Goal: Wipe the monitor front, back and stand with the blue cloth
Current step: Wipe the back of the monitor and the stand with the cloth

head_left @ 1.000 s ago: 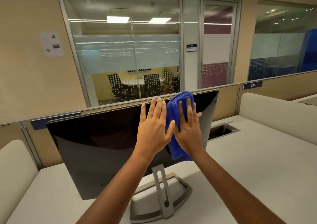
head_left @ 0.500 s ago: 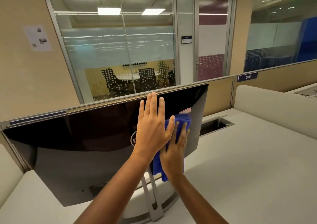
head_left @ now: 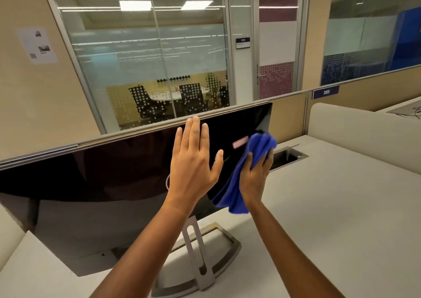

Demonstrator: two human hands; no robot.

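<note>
The monitor (head_left: 102, 183) stands with its glossy black back toward me, on a silver stand (head_left: 198, 256) with a framed base. My left hand (head_left: 193, 161) lies flat on the back near the top edge, fingers straight. My right hand (head_left: 255, 179) presses the blue cloth (head_left: 237, 190) against the back near its right edge, fingers bent over the bunched fabric. A small red-edged sticker (head_left: 240, 142) shows just left of the cloth. The screen side is hidden.
The monitor sits on a pale desk (head_left: 330, 218) with a rectangular cable cutout (head_left: 288, 157) behind the right hand. Padded dividers (head_left: 364, 135) stand right and left. A low partition and glass-walled meeting room lie beyond.
My right hand has carried the cloth rightward and outward toward the monitor's right edge. My left hand stays flat on the back, a little higher near the top edge.
</note>
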